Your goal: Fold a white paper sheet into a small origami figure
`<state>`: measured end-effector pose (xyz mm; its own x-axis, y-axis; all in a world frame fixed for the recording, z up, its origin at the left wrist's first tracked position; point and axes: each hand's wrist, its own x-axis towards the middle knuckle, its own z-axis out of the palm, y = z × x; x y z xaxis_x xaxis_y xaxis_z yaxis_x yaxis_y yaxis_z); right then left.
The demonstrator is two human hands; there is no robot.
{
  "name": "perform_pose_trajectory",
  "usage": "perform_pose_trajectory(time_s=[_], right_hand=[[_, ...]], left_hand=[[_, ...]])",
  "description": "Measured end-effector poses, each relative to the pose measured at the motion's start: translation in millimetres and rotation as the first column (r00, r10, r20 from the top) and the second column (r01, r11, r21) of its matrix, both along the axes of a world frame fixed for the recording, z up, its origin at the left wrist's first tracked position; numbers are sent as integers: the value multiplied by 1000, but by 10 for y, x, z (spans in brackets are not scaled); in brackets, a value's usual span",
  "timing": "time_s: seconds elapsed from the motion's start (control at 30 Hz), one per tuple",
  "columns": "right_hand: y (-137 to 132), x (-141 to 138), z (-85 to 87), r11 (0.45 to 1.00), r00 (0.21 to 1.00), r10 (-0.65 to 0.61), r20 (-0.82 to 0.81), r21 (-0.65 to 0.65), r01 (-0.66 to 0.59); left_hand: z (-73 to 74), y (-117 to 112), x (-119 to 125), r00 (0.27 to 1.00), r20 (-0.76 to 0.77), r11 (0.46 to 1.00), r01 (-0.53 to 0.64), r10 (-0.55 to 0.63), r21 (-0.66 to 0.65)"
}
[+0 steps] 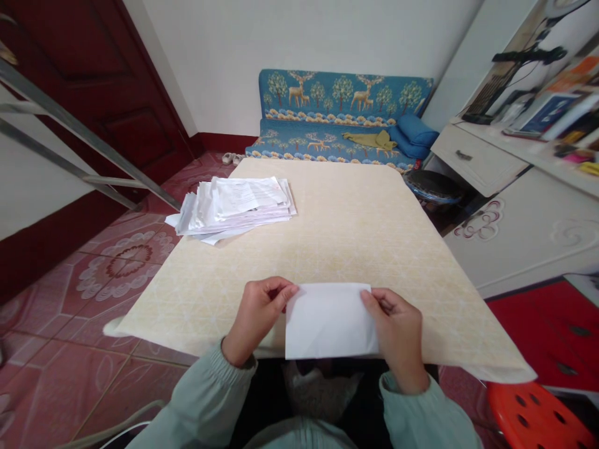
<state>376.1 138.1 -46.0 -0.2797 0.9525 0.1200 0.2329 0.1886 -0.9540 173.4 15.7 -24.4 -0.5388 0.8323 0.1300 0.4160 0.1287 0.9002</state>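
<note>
A blank white sheet of paper [330,324], which looks folded, is held up at the near edge of the table. My left hand [262,308] pinches its upper left corner between thumb and fingers. On the other side, my right hand [397,327] grips the upper right corner, thumb in front and fingers curled behind. The sheet's lower part hangs past the table's front edge. To the far left on the table lies an uneven stack of papers [238,206], some with print on them.
The table has a cream patterned cloth [355,231]. Behind it stands a blue sofa [318,134] with a deer print. A metal ladder [107,149] leans at left. At right are a white desk [482,159], a dark round stool [433,186] and a red plastic stool [538,415].
</note>
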Motion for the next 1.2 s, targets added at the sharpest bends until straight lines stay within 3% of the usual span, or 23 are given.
perform_pose_trajectory(time_s=[0.07,0.13,0.2,0.27,0.37,0.47,0.6,0.97,1.13,1.2], right_hand=[[150,-186,-112,993,995,35,91,105,-44],[280,-353,-247,965,960,23,279,245,-95],[356,-462,-366,929,909,7,417,333,-160],[376,-505,-441,892,868,-23,497,402,-206],[350,-495,-472,848,827,-64,559,467,-250],[326,-482,-463,834,787,-76,612,472,-287],[313,-498,-455,836,724,-109,681,457,-304],[271,-533,-344,871,557,-114,822,352,-342],[245,-527,-307,920,479,-154,864,302,-248],[240,-517,-304,924,483,-181,857,316,-216]], left_hand=[[-158,164,-145,984,-173,997,-53,43,-53],[-285,322,-224,922,-380,985,-121,66,-122],[-368,440,-185,843,-526,983,-171,110,-68],[-428,511,-36,810,-582,995,-100,72,-16],[-528,564,260,747,-642,984,154,-173,-86],[-637,591,451,682,-655,946,252,-324,-206],[-710,590,488,628,-699,939,209,-342,-272],[-670,311,131,551,-758,934,146,-349,-325],[-651,276,44,494,-773,917,197,-398,-347],[-659,283,41,486,-781,920,197,-392,-338]])
